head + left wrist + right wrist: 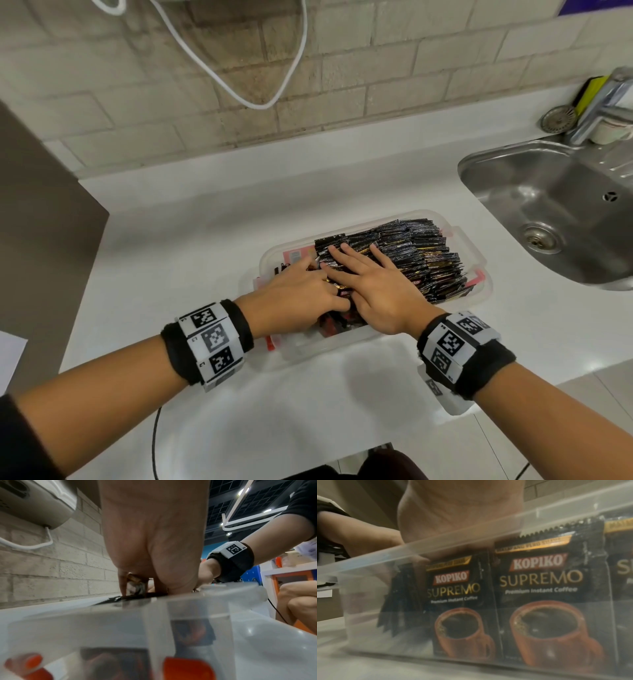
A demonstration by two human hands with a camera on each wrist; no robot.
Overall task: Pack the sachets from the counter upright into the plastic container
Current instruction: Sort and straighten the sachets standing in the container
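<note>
- A kitchenette or pantry corner, judging by the smooth white tabletop (212, 192) that runs along a wall of pale rough brick-shaped tiles (394, 54).
- A stainless-steel sink (548, 205) with a round drain is set into the tabletop at the right, with a chrome tap (603, 106) over it.
- Beside the tap stand a yellow-and-dark sponge (591, 90), a round metal strainer (558, 118) and a pale cup (611, 130).
- A white wall-mounted appliance (34, 503) with a white cord (239, 68) hangs above.
- The left wrist view shows a wider hall behind: a dark gridded ceiling with lamps (243, 504) and blue and orange furniture (291, 577), more like a public venue than a home.
</note>
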